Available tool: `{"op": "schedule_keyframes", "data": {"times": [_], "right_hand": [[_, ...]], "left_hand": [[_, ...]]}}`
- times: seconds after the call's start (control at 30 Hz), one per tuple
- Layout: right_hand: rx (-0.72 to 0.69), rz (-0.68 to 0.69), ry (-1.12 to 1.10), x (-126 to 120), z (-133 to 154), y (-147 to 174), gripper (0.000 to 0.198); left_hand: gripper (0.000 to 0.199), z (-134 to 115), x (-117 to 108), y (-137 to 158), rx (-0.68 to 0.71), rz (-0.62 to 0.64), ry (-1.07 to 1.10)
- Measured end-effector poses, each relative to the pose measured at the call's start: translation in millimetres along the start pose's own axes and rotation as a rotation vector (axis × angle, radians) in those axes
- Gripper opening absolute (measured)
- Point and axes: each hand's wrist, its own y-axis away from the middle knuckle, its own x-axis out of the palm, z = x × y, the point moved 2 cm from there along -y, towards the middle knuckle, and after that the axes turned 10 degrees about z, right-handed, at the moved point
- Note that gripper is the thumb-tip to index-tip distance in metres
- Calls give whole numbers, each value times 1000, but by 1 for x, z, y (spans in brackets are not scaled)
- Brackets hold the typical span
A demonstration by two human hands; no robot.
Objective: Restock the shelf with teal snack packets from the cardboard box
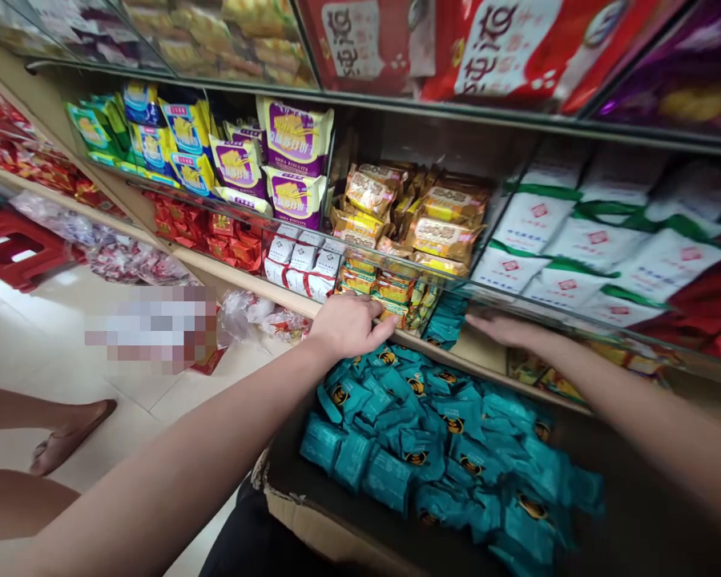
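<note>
My left hand reaches to the shelf edge, fingers curled down over small snack packs at the front of a low compartment; what it grips is hidden. My right hand lies flat, palm down, inside the same shelf beside a stack of teal packets. Below both arms, an open cardboard box holds several teal packets with round gold marks.
Glass-fronted shelves hold purple and white biscuit bags, brown wrapped snacks, white and green bags and red packs. A red plastic stool stands far left on the tiled floor. Another person's sandalled foot is at left.
</note>
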Motion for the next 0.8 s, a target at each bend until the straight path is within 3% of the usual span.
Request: {"op": "schedule_keyframes", "data": {"times": [0.1, 0.17, 0.2, 0.27, 0.33, 0.4, 0.5, 0.57, 0.67, 0.73, 0.8], "right_hand": [[-75, 41, 63, -18, 19, 55, 30], [-276, -79, 147, -19, 43, 105, 33], [-357, -118, 161, -11, 55, 129, 31], [-408, -62, 144, 19, 72, 165, 27], [-351, 131, 121, 61, 78, 180, 29], [-239, 270, 78, 99, 74, 181, 51], [-105, 281, 62, 125, 61, 175, 52], [-76, 282, 34, 122, 52, 176, 40], [-85, 211, -113, 100, 44, 188, 27], [-81, 82, -327, 79, 44, 198, 24], [-70, -9, -610, 62, 51, 208, 24]], "left_hand": [[52, 0, -1, 2, -21, -18, -12], [51, -1, -2, 3, -28, -23, -22], [50, -1, -3, 3, -31, -23, -24], [51, -2, -4, 5, -41, -20, -23], [51, -3, -7, 6, -56, -14, -18], [51, -4, -9, 8, -61, -8, -9], [50, -3, -12, 12, -56, 10, 23], [43, -4, -15, 16, -69, -26, 58], [33, -17, -20, 31, -38, -198, 167], [37, -40, -20, 44, 52, -272, 346], [42, -69, -15, 56, 119, -213, 652]]}}
